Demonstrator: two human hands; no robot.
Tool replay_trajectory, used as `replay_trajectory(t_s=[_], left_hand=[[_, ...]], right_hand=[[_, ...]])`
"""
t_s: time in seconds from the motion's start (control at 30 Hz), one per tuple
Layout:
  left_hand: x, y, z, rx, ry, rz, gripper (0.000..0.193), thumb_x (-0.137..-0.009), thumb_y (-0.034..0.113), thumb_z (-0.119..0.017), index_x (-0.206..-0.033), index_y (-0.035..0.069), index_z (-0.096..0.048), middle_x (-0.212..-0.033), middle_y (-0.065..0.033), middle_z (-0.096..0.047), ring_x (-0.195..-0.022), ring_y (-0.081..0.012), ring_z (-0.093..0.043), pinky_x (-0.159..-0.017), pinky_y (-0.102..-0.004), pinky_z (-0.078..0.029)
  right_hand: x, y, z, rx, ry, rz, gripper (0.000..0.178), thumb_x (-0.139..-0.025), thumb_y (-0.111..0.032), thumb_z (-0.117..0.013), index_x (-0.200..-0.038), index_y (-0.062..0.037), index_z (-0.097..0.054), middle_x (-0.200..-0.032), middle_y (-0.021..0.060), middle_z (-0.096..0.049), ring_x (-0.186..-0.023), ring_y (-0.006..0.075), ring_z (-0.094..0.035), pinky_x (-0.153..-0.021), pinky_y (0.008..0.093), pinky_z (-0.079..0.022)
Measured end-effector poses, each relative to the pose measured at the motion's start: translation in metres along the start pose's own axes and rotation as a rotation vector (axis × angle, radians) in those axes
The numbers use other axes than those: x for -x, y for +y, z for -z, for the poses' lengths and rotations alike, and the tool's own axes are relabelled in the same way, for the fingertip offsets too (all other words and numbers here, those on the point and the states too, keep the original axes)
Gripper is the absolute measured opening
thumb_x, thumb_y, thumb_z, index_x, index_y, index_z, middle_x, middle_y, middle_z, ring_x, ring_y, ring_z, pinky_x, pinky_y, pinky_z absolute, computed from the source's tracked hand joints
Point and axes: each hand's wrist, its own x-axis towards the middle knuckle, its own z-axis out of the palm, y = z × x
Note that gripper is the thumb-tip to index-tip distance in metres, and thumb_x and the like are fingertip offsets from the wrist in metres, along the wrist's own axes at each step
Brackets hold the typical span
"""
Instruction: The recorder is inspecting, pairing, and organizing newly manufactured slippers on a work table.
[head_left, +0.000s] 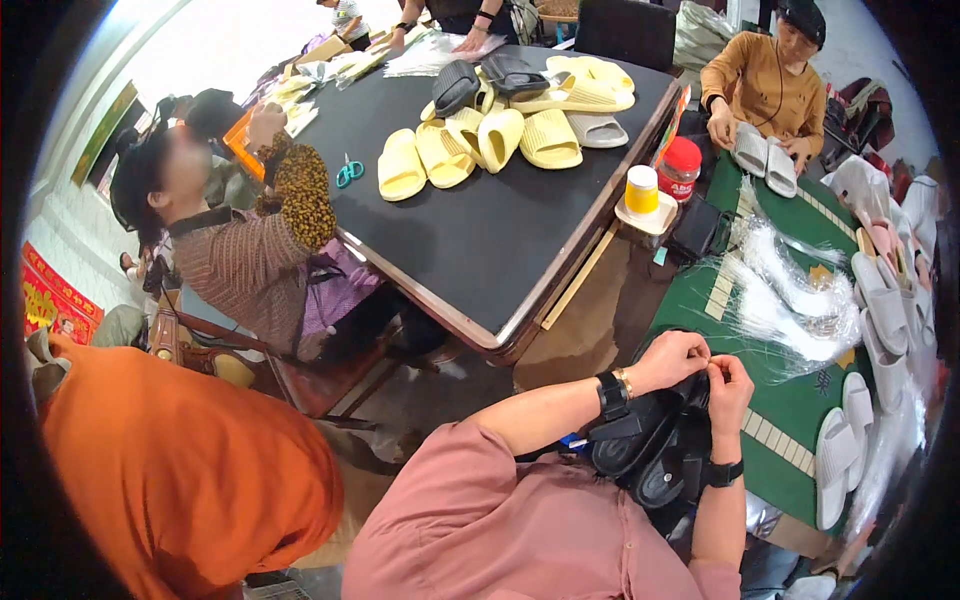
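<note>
My left hand (668, 362) and my right hand (730, 392) meet fingertip to fingertip over the near edge of the green table. Both are closed in a pinch. Whatever lies between the fingertips is too small to make out. Just below them, black slippers (640, 447) rest at my lap, partly covered by my forearms. A bundle of clear plastic fasteners (790, 300), thin and glossy, is spread on the green table (690, 300) beyond my right hand.
Grey slippers (838, 455) line the table's right side. A co-worker (765, 90) across it handles a grey pair. On the dark table (440, 250) are yellow slippers (550, 138) and teal scissors (349, 171). A red-lidded jar (681, 165) and yellow cup (642, 190) stand between. Another person (190, 470) is close at left.
</note>
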Motion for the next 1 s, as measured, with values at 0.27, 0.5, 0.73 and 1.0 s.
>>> replay_trajectory(t_s=[0.27, 0.5, 0.73, 1.0], left_hand=[[0.000, -0.005, 0.000, -0.055, -0.017, -0.056, 0.012, -0.078, 0.013, -0.069, -0.081, 0.001, -0.068, -0.074, -0.0134, -0.067, -0.068, -0.0249, -0.066, -0.063, -0.0344, -0.051], [-0.001, -0.010, 0.002, -0.130, -0.079, -0.130, 0.012, -0.075, 0.013, -0.069, -0.081, 0.003, -0.070, -0.076, -0.0135, -0.068, -0.072, -0.0300, -0.066, -0.067, -0.0383, -0.051], [-0.001, 0.023, 0.065, -0.219, 0.209, -0.333, 0.023, -0.076, 0.012, -0.069, -0.096, 0.001, -0.068, -0.089, -0.0165, -0.064, -0.080, -0.0294, -0.065, -0.075, -0.0370, -0.052], [0.005, -0.003, 0.342, -0.738, 0.960, 0.164, 0.021, -0.079, 0.015, -0.057, -0.092, 0.003, -0.070, -0.093, -0.0171, -0.068, -0.087, -0.0351, -0.066, -0.075, -0.0429, -0.053]], right_hand=[[0.000, 0.009, 0.002, 0.095, -0.036, 0.049, 0.003, -0.079, 0.001, -0.063, -0.081, 0.0027, -0.061, -0.071, 0.0097, -0.059, -0.064, 0.0173, -0.056, -0.061, 0.0298, -0.045], [0.002, 0.017, 0.003, 0.097, -0.036, 0.100, 0.005, -0.078, 0.000, -0.064, -0.081, 0.0028, -0.061, -0.072, 0.0098, -0.060, -0.065, 0.0181, -0.057, -0.061, 0.0306, -0.045], [0.003, 0.007, 0.010, 0.040, 0.004, 0.126, 0.007, -0.086, -0.001, -0.059, -0.093, 0.0010, -0.063, -0.085, 0.0035, -0.062, -0.070, 0.0115, -0.052, -0.062, 0.0250, -0.041], [0.063, -0.001, 0.042, 0.318, -0.018, 0.313, 0.007, -0.088, -0.002, -0.058, -0.093, 0.0002, -0.063, -0.081, 0.0083, -0.062, -0.066, 0.0159, -0.055, -0.056, 0.0292, -0.040]])
